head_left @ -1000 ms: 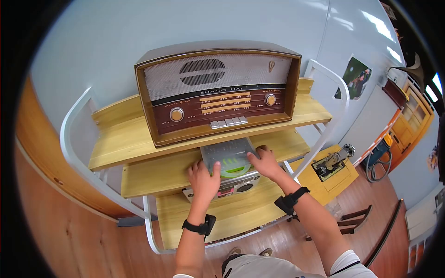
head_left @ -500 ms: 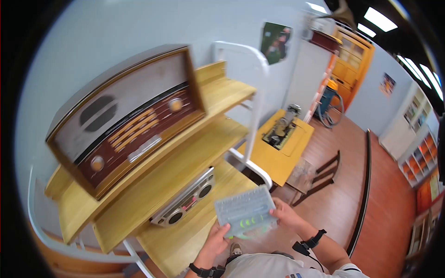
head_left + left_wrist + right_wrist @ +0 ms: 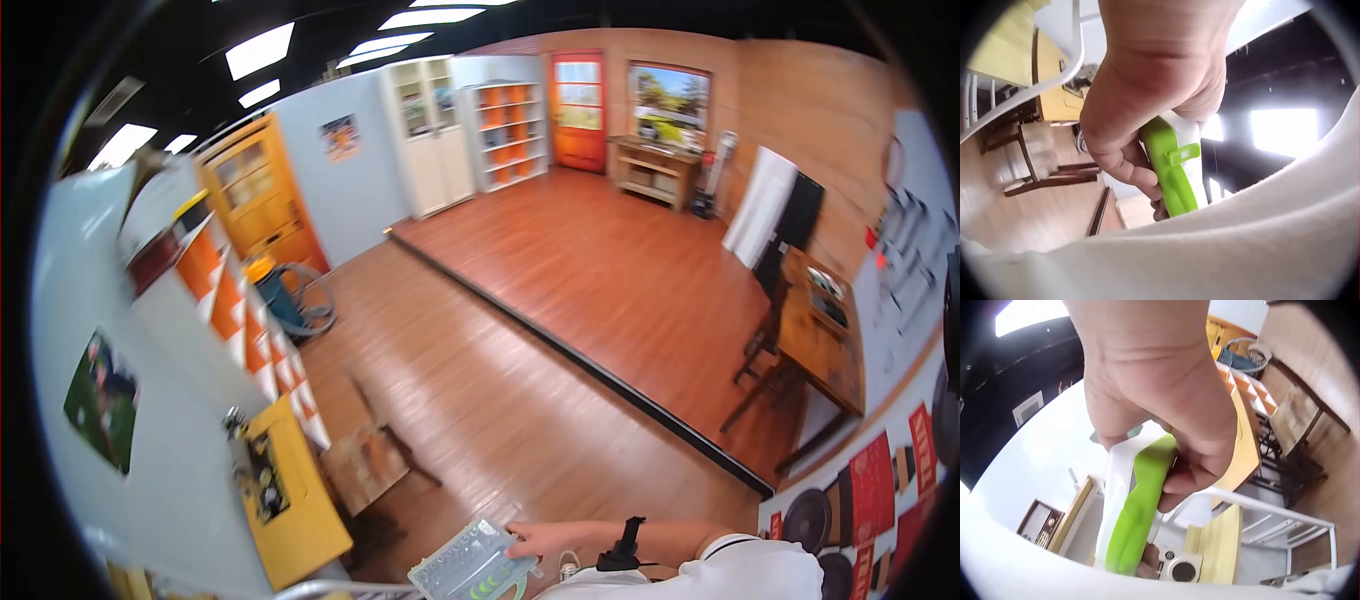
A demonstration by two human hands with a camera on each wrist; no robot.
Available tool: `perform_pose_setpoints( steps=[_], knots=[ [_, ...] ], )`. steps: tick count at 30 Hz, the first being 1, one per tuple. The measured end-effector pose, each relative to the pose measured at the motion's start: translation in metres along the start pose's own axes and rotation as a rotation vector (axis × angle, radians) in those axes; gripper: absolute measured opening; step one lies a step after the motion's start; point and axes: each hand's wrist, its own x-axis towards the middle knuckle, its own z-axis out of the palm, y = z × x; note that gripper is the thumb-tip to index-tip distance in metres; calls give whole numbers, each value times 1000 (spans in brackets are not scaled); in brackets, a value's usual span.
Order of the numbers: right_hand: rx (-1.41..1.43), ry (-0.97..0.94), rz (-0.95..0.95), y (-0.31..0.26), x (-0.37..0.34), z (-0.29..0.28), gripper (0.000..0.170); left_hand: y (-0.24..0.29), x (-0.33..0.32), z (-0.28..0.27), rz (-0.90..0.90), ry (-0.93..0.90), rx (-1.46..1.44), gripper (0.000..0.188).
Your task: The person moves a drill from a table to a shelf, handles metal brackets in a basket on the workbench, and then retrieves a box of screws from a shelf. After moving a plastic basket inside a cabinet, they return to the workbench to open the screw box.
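Note:
A flat plastic case (image 3: pixel 465 565) with a clear lid and green trim is at the bottom of the head view. My right hand (image 3: pixel 540 540) grips its right side, thumb on top. The right wrist view shows that hand's fingers curled under the green edge (image 3: pixel 1141 500), with the white lid side turned the other way. My left hand (image 3: pixel 1154 81) is outside the head view. In its own wrist view it holds the case's other end, fingers wrapped beneath the green side (image 3: pixel 1169 165), close to a small green latch (image 3: pixel 1184 154). The contents are blurred.
A yellow sewing-machine table (image 3: pixel 300 525) and a wooden chair (image 3: pixel 375 465) stand on the left. A black-edged floor step (image 3: pixel 580 360) runs diagonally across. The radio (image 3: pixel 1041 525) and the silver cassette player (image 3: pixel 1184 569) are on the shelf in the right wrist view.
Both hands lifted the case off the middle shelf and drew it toward the body. The head view has swung right, from the shelf to the room, and the left hand has left that view.

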Motion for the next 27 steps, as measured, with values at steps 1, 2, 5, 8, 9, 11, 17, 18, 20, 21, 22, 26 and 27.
perform_pose_setpoints(
  steps=[1,2,5,8,9,11,17,18,20,21,22,26,27],
  knots=[
    [36,50,-13,12,-14,-17,53,4,16,19,-85,-12,-27,43],
    [57,126,-85,20,-31,-31,52,12,30,41,-43,-35,156,44],
    [123,332,-119,61,-73,-72,55,8,83,96,0,-321,328,44],
    [175,506,-123,106,-109,-102,59,33,82,185,-112,-449,281,45],
    [179,582,-163,119,-120,-113,61,41,80,212,-195,-514,159,45],
    [242,657,-206,130,-141,-122,62,33,99,229,-233,-584,164,43],
    [446,822,-168,140,-181,-143,60,15,177,284,-454,-826,279,42],
    [468,812,-161,143,-183,-150,59,15,189,294,-436,-862,334,43],
    [525,867,-167,149,-187,-163,54,14,211,307,-383,-901,412,44],
    [554,874,-172,151,-187,-173,50,-1,237,313,-427,-935,423,46],
    [589,900,-298,155,-185,-183,48,-18,268,311,-451,-922,414,48],
    [641,876,-258,129,-195,-258,47,-12,332,366,-43,-1052,457,62],
    [661,952,-251,129,-190,-276,47,-4,348,373,-182,-1034,534,60]
  ],
)
